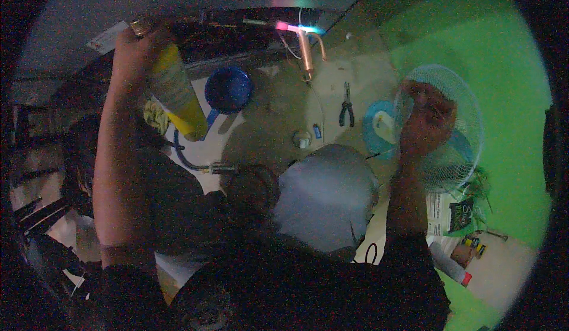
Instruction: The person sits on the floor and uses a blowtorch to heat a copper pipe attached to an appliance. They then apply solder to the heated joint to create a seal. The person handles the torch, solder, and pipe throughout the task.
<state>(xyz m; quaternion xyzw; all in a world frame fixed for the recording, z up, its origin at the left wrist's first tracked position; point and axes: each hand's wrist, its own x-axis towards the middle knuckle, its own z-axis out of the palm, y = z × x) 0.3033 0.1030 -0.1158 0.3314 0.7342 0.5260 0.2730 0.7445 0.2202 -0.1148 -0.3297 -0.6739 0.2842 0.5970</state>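
Your left hand (145, 49) is closed round the yellow canister (179, 91), probably stiff and slick: hold its middle. Your right hand (428, 117) curls at white mesh (453, 168), grip too dim to tell.

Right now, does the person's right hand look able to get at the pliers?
Probably yes: the pliers lie uncovered to the left of the right hand. That hand is at the white mesh basket, though, and whether it holds it is unclear.

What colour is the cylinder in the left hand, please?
The cylinder is yellow, with a paler middle section; see the head view.
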